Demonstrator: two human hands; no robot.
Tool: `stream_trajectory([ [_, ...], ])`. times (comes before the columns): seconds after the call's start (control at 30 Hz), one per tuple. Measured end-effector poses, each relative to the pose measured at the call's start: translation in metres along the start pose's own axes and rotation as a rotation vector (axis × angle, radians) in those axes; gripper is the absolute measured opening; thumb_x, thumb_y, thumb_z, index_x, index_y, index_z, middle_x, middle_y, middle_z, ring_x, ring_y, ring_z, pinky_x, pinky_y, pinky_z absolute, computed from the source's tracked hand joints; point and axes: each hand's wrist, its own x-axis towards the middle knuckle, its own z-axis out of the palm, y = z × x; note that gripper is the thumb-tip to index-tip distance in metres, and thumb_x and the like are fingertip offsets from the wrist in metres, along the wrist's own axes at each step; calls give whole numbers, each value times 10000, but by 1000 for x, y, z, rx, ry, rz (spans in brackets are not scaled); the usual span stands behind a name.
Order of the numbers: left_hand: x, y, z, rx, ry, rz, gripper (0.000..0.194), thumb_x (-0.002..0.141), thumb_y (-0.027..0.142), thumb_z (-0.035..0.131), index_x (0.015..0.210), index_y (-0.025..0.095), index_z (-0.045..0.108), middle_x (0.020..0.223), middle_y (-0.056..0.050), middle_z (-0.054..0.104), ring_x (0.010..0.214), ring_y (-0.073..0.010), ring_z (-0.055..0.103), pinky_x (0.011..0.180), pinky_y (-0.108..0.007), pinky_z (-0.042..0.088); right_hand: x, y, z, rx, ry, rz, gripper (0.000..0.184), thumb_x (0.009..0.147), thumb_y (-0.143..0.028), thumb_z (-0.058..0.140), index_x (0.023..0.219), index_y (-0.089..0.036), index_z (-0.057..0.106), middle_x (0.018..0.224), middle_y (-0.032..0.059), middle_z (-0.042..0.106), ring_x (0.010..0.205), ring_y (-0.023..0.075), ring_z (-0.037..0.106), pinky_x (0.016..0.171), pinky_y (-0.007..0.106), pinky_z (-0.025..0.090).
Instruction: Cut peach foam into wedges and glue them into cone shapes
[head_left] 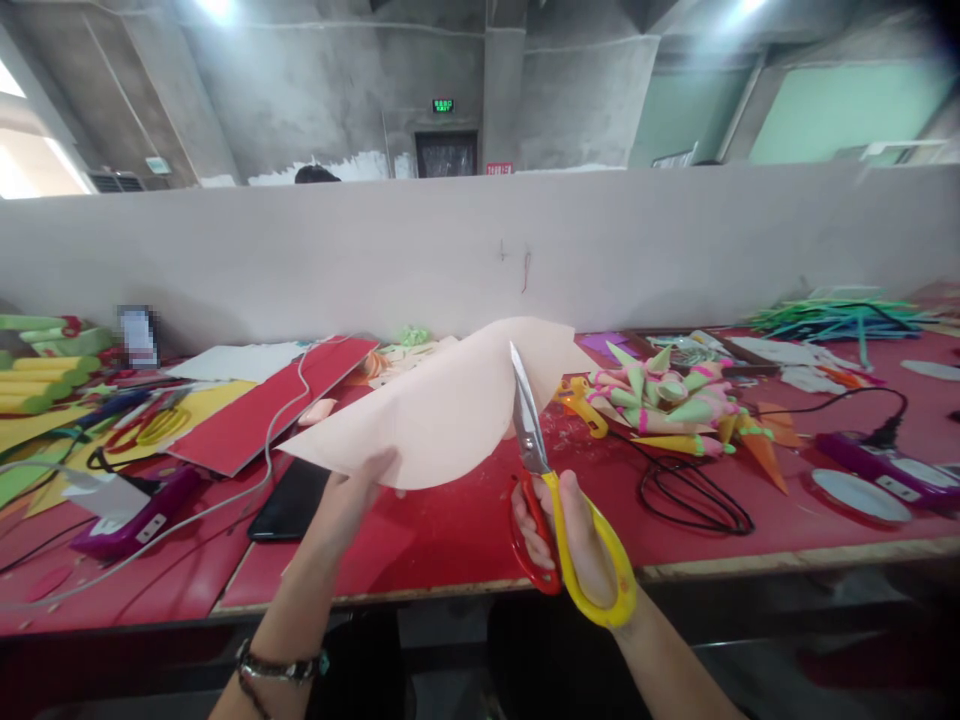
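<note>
A pale pink sheet (442, 415), paper or thin foam, is held above the table with its lower edge cut in a curve. My left hand (364, 478) pinches it at the lower left edge, the fingertips hidden behind the sheet. In my right hand (577, 530) is a pair of scissors (529, 425) with one yellow and one red handle, pointing up and away from me. Thumb and fingers pass through the two loops. The blades lie at the sheet's right part, nearly closed; whether they grip its edge I cannot tell.
Behind the sheet lie a red board (277, 405) and a black phone (289, 503). Right of the scissors are an orange tool (583, 400), rolled cone shapes (667, 395) and a black cable (694, 495). Purple power strips (889, 470) sit either side. A grey partition (337, 260) closes the back.
</note>
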Motion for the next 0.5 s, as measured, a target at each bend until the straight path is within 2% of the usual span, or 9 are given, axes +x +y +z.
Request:
stream_trajectory([
  [0.03,-1,-1,7,-125,28,-38,143,619,253,650,737,173,646,707,-17,672,777,-169,627,746,-257,499,0,0,0,-3,6,-6,559,684,-733,356,628,-181,425,426,-85,299,330,32,217,333,173,179],
  [0.1,-5,-2,20,-301,2,-176,207,690,300,596,849,173,636,840,-40,684,810,-174,633,682,-250,522,0,2,0,-17,22,-19,541,704,-714,358,639,-181,428,432,-86,292,339,35,215,339,172,180],
  [0.17,-8,-5,29,-359,-22,-324,245,728,310,574,932,182,618,910,-47,681,767,-169,645,593,-237,530,0,5,-2,-30,35,-33,525,716,-697,367,656,-181,443,445,-82,294,352,40,217,346,174,180],
  [0.23,-11,-8,34,-361,-39,-384,268,722,258,597,981,186,600,955,-46,675,755,-162,650,550,-213,524,1,9,-5,-30,30,-34,512,721,-685,378,677,-181,458,465,-78,301,367,45,212,354,179,176],
  [0.33,-11,-10,35,-360,-30,-267,301,691,183,632,990,178,600,1039,-48,653,884,-174,632,640,-202,531,2,12,-9,-5,-29,-57,486,732,-664,386,708,-186,469,522,-61,329,402,54,213,380,192,177],
  [0.43,-11,-8,33,-350,28,-127,313,665,170,657,974,205,615,1081,-24,638,1010,-199,582,797,-252,514,2,12,-11,3,-98,-96,449,728,-644,413,736,-200,476,628,-23,372,465,77,250,420,220,202],
  [0.5,-11,-5,31,-338,51,-88,322,638,167,678,953,217,627,1070,-14,644,1034,-207,569,846,-276,500,2,11,-11,-2,-131,-106,434,715,-641,434,743,-211,483,679,3,383,501,98,267,440,242,217],
])
